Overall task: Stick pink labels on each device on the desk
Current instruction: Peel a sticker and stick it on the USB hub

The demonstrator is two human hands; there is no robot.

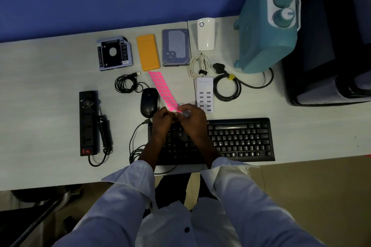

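Pinching the near end of 1 label strip (163,90) together, left hand (162,122) and right hand (193,119) above 1 keyboard (241,139), strip bright pink, gridded with small squares, running between 1 mouse (149,102) and 1 charger (204,94), toward 1 orange case (148,54).

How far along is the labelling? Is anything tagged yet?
Done: nothing visible; no device shows a pink label. In hand: the left hand and right hand pinch the near end of the label strip, apparently peeling one off. Left: everything, including mouse, keyboard, power strip, charger and hard drive.
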